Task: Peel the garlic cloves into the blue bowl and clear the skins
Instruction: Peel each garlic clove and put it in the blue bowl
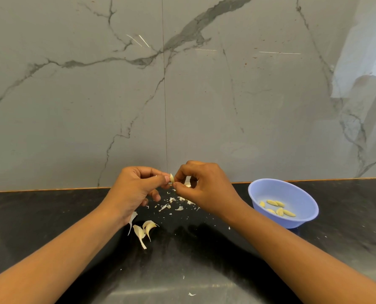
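A grey marble-patterned wall panel with dark veins [226,95] rises behind a glossy black stone surface [51,227] and meets it along the surface's far edge. Two bare forearms reach in from the near corners toward the middle of that far edge, where both hands are raised above the surface. The left hand [134,189] and the right hand [204,189] face each other with their fingertips nearly touching. Each pinches the same small pale garlic clove [172,178] between thumb and forefinger, and their other fingers are curled loosely underneath. A round light-blue plastic bowl [281,189] stands toward the right end of the surface, close to the far edge and just beside the right wrist. Several peeled yellowish garlic cloves [278,208] lie on its bottom. Near the middle of the surface, just beside the left wrist, a few unpeeled white garlic cloves with pointed tails [146,230] lie close together, with a curled strip of skin [132,218] next to them. Thin white scraps of garlic skin [173,204] are scattered on the surface under and between the hands. One more loose flake [191,294] lies close to the near edge.
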### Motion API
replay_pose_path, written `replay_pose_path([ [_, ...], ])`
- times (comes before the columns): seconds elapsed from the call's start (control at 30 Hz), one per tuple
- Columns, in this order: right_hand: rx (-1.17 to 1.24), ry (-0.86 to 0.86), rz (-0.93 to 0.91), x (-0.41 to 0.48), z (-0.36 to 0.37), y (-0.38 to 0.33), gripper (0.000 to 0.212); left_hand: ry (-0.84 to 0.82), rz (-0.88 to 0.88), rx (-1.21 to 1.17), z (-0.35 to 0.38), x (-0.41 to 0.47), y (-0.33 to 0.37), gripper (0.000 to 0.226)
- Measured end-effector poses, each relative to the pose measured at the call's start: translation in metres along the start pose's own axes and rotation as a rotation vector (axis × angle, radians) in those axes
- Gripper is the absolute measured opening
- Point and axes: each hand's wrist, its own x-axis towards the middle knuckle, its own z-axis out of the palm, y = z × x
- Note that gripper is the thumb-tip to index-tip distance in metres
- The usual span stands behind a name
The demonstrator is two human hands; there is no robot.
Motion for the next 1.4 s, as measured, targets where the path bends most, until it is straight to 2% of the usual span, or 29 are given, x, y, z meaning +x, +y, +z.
replay_pose_path([
  [0.2,0.019,-0.02,0.022,0.0002,-0.0009,-0.0026,0.006,0.009,0.036,0.039,0.0008,0.0004,-0.0008,0.008],
  [0.37,0.074,-0.026,0.06,-0.0003,-0.0017,-0.0019,0.006,-0.008,-0.011,-0.036,0.0001,0.0008,0.0003,0.012],
  [0.73,0.13,-0.052,0.072,-0.0004,-0.0026,-0.0019,0.008,-0.004,-0.015,-0.039,-0.0002,0.0007,0.0,0.01],
  [1.03,0.574,-0.162,0.319,0.0,-0.005,-0.0016,0.006,-0.016,0.005,-0.042,0.0011,0.0001,0.0012,0.009],
  [1.13,0.657,-0.171,0.364,-0.0002,-0.0047,-0.0025,0.008,-0.016,0.014,-0.05,0.0015,-0.0005,0.0021,0.01],
  [1.4,0.58,-0.169,0.337,0.0003,-0.0074,-0.0033,0.011,-0.038,-0.012,-0.114,-0.0005,-0.0008,0.0031,0.018],
])
